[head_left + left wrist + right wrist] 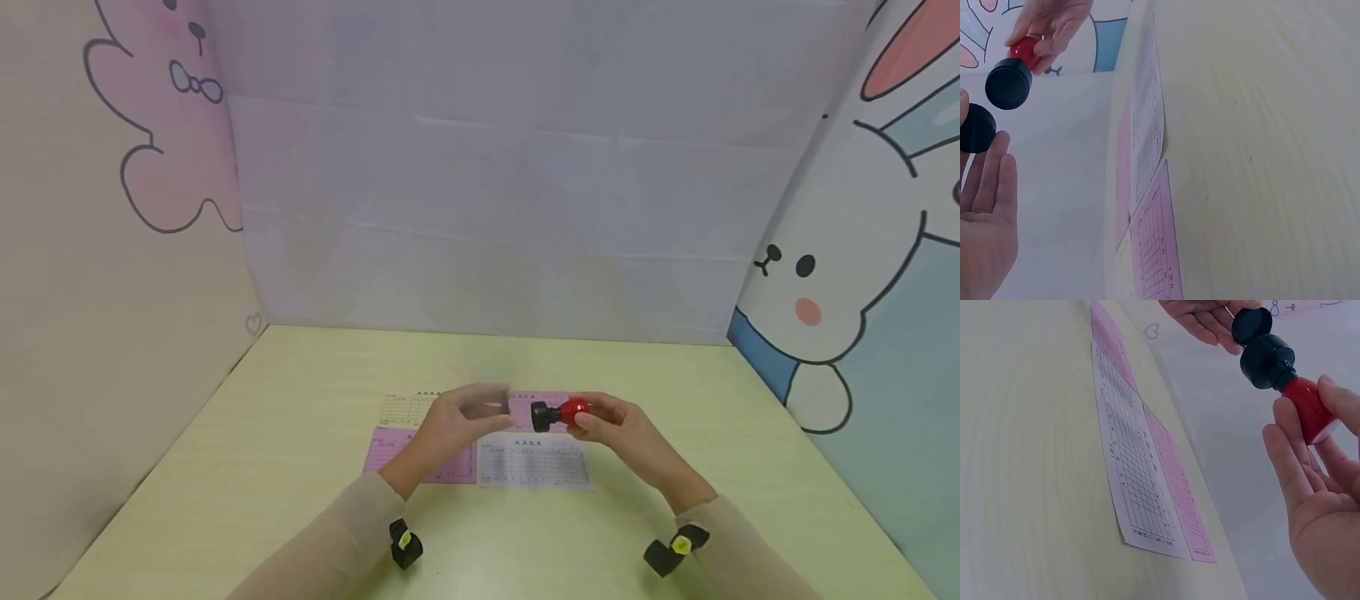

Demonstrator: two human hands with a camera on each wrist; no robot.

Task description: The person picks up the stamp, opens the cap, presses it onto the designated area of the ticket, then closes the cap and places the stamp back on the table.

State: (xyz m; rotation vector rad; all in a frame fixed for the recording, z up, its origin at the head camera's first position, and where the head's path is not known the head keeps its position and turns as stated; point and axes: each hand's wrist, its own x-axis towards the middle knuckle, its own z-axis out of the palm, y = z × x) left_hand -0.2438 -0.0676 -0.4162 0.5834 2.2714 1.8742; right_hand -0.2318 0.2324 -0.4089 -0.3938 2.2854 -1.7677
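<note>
My right hand (626,429) holds a stamp (576,411) by its rounded red handle, thumb and fingers around it. The stamp lies sideways in the air, its black round head toward the left hand. My left hand (456,421) pinches a round black cap (977,129) between thumb and fingers. In the right wrist view the cap (1252,326) appears close to the stamp's head (1267,361); whether they touch cannot be told there. The left wrist view shows a gap between them. Both hands are above printed forms, including a white sheet (534,463) and a pink sheet (457,468).
Another pink form (543,397) and a pale yellow form (403,410) lie behind, partly hidden by the hands. The forms sit together on a light wood-grain table (315,375). A pale back wall (480,167) and cartoon-printed side walls (900,350) enclose it.
</note>
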